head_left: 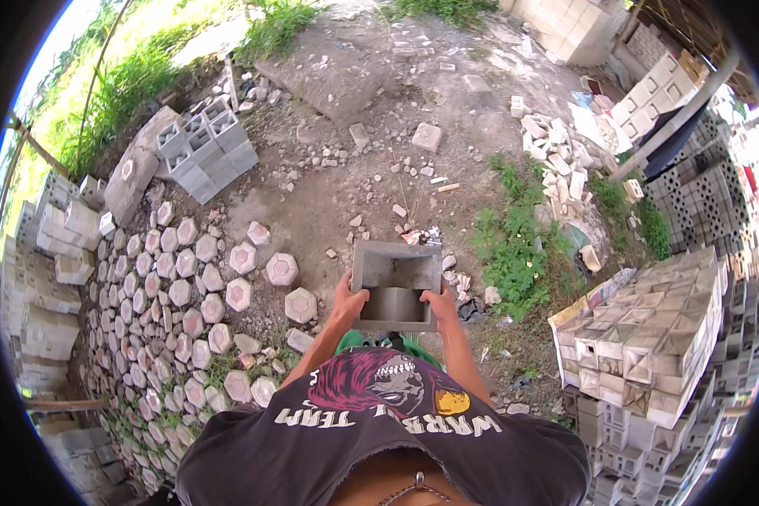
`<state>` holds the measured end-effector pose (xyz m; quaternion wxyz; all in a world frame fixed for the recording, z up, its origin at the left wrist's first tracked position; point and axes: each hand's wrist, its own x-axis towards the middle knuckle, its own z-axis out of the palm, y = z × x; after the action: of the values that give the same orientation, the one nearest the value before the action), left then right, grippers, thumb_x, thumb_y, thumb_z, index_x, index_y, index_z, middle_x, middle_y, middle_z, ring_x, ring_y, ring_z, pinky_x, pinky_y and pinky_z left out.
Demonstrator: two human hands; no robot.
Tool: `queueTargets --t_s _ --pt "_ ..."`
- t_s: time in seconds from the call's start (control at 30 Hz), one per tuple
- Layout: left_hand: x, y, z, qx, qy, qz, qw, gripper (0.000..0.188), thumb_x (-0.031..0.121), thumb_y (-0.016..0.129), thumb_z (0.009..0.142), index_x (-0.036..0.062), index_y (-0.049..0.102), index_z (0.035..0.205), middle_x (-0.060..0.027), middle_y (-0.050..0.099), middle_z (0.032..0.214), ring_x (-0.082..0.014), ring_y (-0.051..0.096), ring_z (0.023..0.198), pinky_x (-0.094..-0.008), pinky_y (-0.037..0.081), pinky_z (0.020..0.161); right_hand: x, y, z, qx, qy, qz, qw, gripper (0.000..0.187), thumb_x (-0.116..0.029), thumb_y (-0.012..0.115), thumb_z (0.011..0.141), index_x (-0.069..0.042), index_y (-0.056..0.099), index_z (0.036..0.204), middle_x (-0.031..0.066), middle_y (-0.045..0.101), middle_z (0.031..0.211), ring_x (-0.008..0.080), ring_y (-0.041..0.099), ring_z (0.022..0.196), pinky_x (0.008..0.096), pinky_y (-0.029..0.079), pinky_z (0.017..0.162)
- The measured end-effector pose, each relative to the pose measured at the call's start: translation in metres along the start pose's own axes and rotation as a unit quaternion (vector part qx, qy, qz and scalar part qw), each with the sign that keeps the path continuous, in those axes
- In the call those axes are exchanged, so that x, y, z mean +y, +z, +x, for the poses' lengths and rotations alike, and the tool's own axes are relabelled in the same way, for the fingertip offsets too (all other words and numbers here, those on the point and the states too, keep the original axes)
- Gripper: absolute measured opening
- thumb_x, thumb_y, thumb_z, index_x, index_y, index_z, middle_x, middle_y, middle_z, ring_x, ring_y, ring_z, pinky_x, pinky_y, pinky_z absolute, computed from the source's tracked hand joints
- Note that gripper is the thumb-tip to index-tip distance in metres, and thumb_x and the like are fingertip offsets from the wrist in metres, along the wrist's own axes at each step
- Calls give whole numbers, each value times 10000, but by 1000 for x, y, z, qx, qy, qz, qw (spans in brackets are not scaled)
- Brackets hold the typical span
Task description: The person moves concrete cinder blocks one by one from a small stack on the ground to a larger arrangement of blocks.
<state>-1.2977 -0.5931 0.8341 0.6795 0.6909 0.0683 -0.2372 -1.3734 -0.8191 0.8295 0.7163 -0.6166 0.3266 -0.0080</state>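
Note:
A grey hollow concrete block [396, 251] is held in front of my body, its two open cavities facing up. My left hand [348, 302] grips its left wall, thumb over the rim and fingers along the outside. On the opposite wall my right hand [439, 301] has the same kind of hold. The undersides of the block and most of my fingers are hidden. Below the block, part of my green trousers [352, 340] shows.
Hexagonal pavers [239, 294] cover the ground at left. A stack of grey hollow blocks [215, 160] stands ahead left. Rubble [557, 156], green weeds [514, 261] and a tall pile of pale blocks [632, 346] lie to the right. A loose stone block [427, 136] sits on the dirt ahead.

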Motion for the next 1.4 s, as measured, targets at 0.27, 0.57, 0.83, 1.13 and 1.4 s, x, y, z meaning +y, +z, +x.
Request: queueTargets --t_s 0.27,0.57,0.83,1.13,1.4 --pt "-18 -11 2 108 26 -39 993 780 5 582 661 -48 342 1402 -151 616 1124 -206 597 931 -293 477 776 -15 26 40 -119 5 -26 993 655 -7 601 612 -33 532 1262 62 629 1048 181 582 924 294 464 813" --pt "12 -44 23 179 40 -95 978 760 -17 573 667 -73 344 1389 -169 591 1199 -223 582 1038 -283 460 859 -42 87 98 -203 1 -95 974 659 -21 605 610 -30 525 1264 74 628 1016 181 584 884 306 475 791" --pt "7 -126 101 252 26 -99 962 784 12 599 655 -79 344 1391 -183 585 1206 -224 577 1049 -290 457 875 -51 203 171 -232 -28 -144 962 682 -27 612 583 -5 540 1261 83 639 1002 181 591 895 305 480 796" --pt "39 -245 187 289 58 -123 948 780 -26 585 675 -76 318 1407 -183 597 1169 -214 598 972 -293 471 830 -60 359 252 -293 -18 -145 945 668 -15 596 588 -7 536 1253 104 638 1041 212 589 924 311 471 820" --pt "63 -316 262 330 54 -132 933 768 -14 582 672 -96 328 1392 -184 594 1173 -218 596 964 -296 479 813 -82 460 317 -326 3 -157 932 635 -20 598 586 -11 558 1219 98 640 1027 207 587 922 307 469 816"
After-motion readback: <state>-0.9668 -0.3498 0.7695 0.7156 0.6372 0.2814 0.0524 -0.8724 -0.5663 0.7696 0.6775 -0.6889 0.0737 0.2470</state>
